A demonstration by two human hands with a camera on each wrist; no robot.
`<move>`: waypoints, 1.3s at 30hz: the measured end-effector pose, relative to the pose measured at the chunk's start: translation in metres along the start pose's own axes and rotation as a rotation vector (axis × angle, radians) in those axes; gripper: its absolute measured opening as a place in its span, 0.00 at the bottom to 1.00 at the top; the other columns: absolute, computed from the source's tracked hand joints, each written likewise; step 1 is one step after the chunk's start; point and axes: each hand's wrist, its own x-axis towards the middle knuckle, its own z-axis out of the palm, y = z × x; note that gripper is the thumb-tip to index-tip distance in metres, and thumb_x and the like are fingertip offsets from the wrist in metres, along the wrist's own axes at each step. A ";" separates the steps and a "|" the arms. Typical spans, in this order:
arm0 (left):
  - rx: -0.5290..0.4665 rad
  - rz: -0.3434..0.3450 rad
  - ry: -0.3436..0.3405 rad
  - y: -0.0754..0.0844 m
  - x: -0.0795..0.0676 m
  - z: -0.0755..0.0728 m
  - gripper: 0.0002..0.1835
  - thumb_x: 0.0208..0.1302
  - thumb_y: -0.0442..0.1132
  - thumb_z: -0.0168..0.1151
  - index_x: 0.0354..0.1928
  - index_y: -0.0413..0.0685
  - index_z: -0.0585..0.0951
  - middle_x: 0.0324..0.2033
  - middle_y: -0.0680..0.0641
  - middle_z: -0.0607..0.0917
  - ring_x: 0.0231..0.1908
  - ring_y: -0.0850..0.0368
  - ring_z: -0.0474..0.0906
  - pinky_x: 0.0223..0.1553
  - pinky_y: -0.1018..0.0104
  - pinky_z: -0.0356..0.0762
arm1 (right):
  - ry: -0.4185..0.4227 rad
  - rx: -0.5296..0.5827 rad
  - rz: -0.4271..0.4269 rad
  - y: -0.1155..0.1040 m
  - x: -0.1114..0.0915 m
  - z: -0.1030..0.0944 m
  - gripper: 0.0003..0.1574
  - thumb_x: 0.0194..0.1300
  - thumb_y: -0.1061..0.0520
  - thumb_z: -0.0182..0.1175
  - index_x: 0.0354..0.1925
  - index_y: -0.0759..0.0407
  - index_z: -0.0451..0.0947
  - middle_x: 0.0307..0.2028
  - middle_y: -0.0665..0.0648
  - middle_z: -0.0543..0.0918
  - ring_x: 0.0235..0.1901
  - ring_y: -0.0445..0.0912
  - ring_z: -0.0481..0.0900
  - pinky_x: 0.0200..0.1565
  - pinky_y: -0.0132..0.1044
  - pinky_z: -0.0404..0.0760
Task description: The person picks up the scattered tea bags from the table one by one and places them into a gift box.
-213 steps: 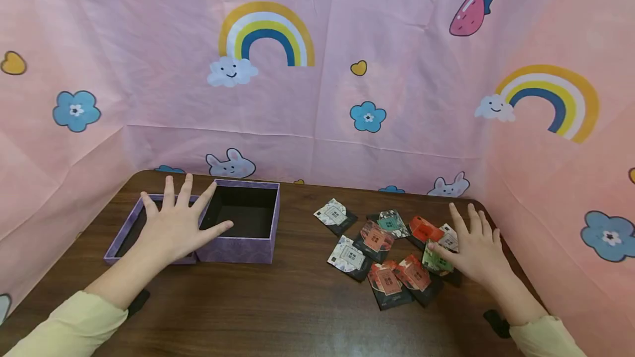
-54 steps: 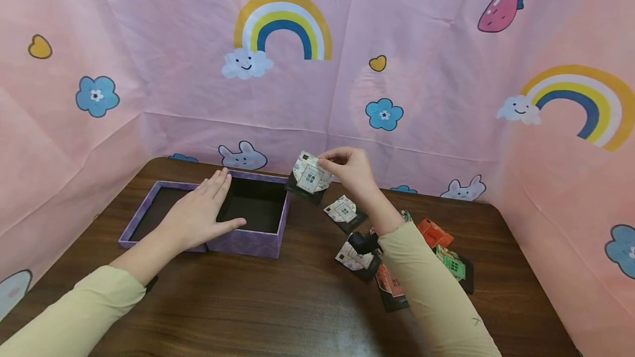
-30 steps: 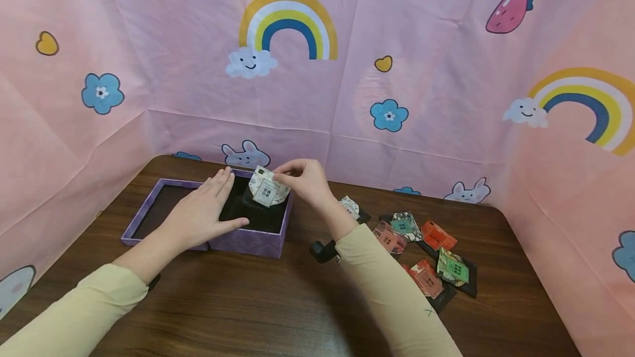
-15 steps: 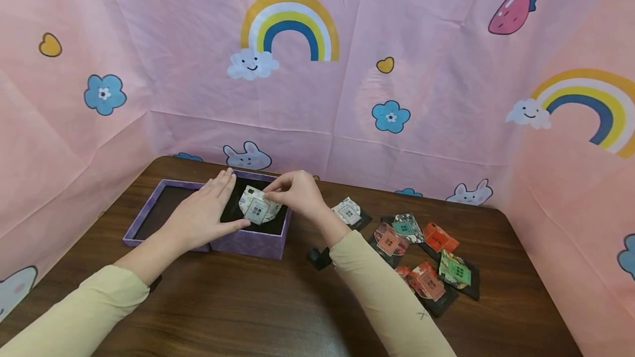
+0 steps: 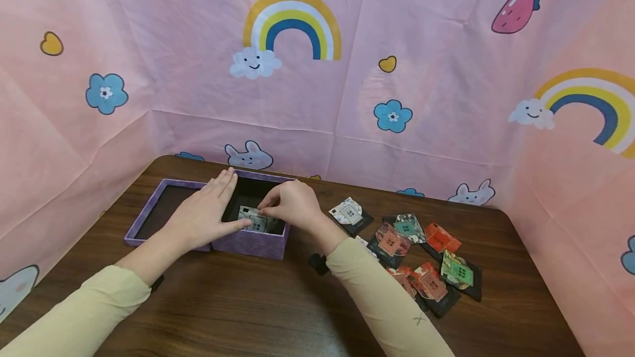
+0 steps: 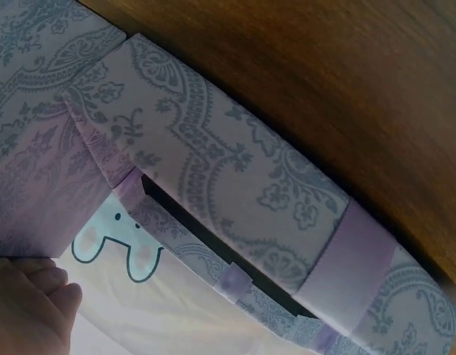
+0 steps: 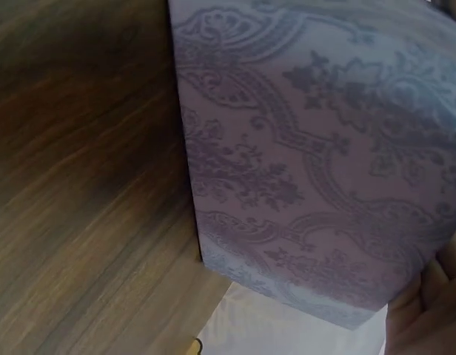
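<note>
A purple patterned box [image 5: 250, 245] stands uncovered on the table, its dark inside partly visible. My left hand [image 5: 200, 211] lies over the box's left edge, fingers straight and thumb stretched across the front rim. Inside the box, my right hand [image 5: 295, 203] pinches the upper right edge of a white square packet [image 5: 255, 220], whose lower part is hidden behind the front wall and my left thumb. The right wrist view shows the box's patterned outer wall [image 7: 309, 163]. Fingers of the left hand [image 6: 32, 307] show at the corner of the left wrist view.
The shallow purple lid [image 5: 163, 208] lies against the box's left side. Several square packets spread on the right: a white one [image 5: 349, 212], a teal one [image 5: 409, 227], an orange-red one [image 5: 441, 237], a green one [image 5: 457, 270] and red ones [image 5: 430, 282]. A printed cloth [image 5: 297, 98] hangs behind the table.
My right hand has picked up a white packet from the right, carried it left and lowered it into the box. My left hand has settled from above onto the box's edge.
</note>
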 end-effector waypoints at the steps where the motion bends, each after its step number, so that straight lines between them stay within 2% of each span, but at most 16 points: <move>1: -0.001 -0.001 -0.001 0.000 0.000 0.000 0.61 0.71 0.75 0.55 0.83 0.29 0.51 0.84 0.30 0.51 0.84 0.33 0.49 0.83 0.38 0.55 | -0.002 -0.021 0.001 -0.001 0.000 0.000 0.04 0.66 0.48 0.76 0.40 0.41 0.95 0.35 0.40 0.94 0.31 0.31 0.85 0.28 0.22 0.73; 6: -0.004 0.003 0.004 0.001 0.001 0.000 0.61 0.71 0.74 0.55 0.83 0.30 0.51 0.84 0.30 0.51 0.83 0.33 0.49 0.82 0.37 0.56 | -0.002 -0.125 0.012 -0.003 0.001 0.002 0.06 0.67 0.47 0.75 0.42 0.39 0.95 0.38 0.38 0.94 0.34 0.33 0.88 0.28 0.23 0.76; 10: -0.009 0.008 0.015 0.003 0.001 -0.001 0.60 0.71 0.73 0.56 0.83 0.29 0.51 0.83 0.30 0.51 0.83 0.32 0.50 0.82 0.37 0.57 | 0.015 -0.222 0.010 -0.003 0.002 0.005 0.08 0.69 0.46 0.74 0.45 0.38 0.94 0.41 0.37 0.94 0.39 0.34 0.90 0.34 0.26 0.83; 12: -0.012 0.008 0.017 0.003 0.001 -0.001 0.60 0.71 0.73 0.56 0.83 0.30 0.51 0.83 0.30 0.51 0.83 0.32 0.50 0.82 0.37 0.57 | 0.029 -0.232 0.017 -0.002 0.002 0.005 0.09 0.69 0.47 0.74 0.46 0.38 0.94 0.42 0.38 0.94 0.41 0.35 0.90 0.38 0.28 0.85; 15: -0.015 0.006 0.016 0.004 0.002 -0.001 0.60 0.72 0.73 0.57 0.83 0.30 0.51 0.84 0.30 0.51 0.83 0.32 0.50 0.82 0.37 0.57 | 0.051 -0.176 0.032 0.000 0.003 0.004 0.10 0.69 0.49 0.74 0.48 0.42 0.94 0.42 0.41 0.94 0.43 0.37 0.91 0.41 0.30 0.87; 26: -0.028 -0.005 0.017 0.005 0.002 -0.002 0.60 0.71 0.71 0.60 0.83 0.30 0.51 0.84 0.31 0.50 0.83 0.33 0.51 0.82 0.36 0.57 | 0.142 0.204 0.023 0.012 -0.003 -0.009 0.08 0.70 0.58 0.72 0.46 0.56 0.93 0.42 0.53 0.95 0.40 0.46 0.91 0.40 0.26 0.86; 33: -0.036 -0.015 -0.001 0.002 0.001 0.000 0.60 0.71 0.70 0.61 0.83 0.29 0.50 0.84 0.31 0.48 0.84 0.34 0.47 0.83 0.38 0.53 | 0.228 0.284 0.064 0.033 -0.012 -0.025 0.06 0.68 0.60 0.73 0.43 0.57 0.93 0.39 0.55 0.94 0.37 0.48 0.91 0.40 0.29 0.87; 39: -0.038 0.001 0.018 0.001 0.000 0.000 0.60 0.70 0.69 0.62 0.82 0.28 0.51 0.84 0.30 0.50 0.84 0.33 0.48 0.83 0.38 0.54 | 0.238 0.315 0.120 0.057 -0.021 -0.042 0.08 0.68 0.60 0.73 0.45 0.59 0.93 0.41 0.58 0.94 0.38 0.51 0.91 0.42 0.35 0.90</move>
